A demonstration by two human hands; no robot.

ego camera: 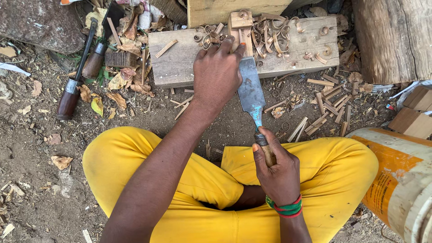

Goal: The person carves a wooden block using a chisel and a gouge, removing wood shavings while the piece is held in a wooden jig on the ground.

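— Two hands busy: left hand (218,74) pinning the small wood piece (240,28) on the plank (180,63); right hand (275,167) clenched round the broad chisel (251,92).

— Paring, I'd judge; shavings (270,38) curl everywhere; next push needs a steady blade, fingers clear.

free: bare left end of the wooden block (173,63) | blocked: curled shavings (270,38) crowd its top edge – log (396,38) off its right end – two spare chisels (78,76) lie left on the ground
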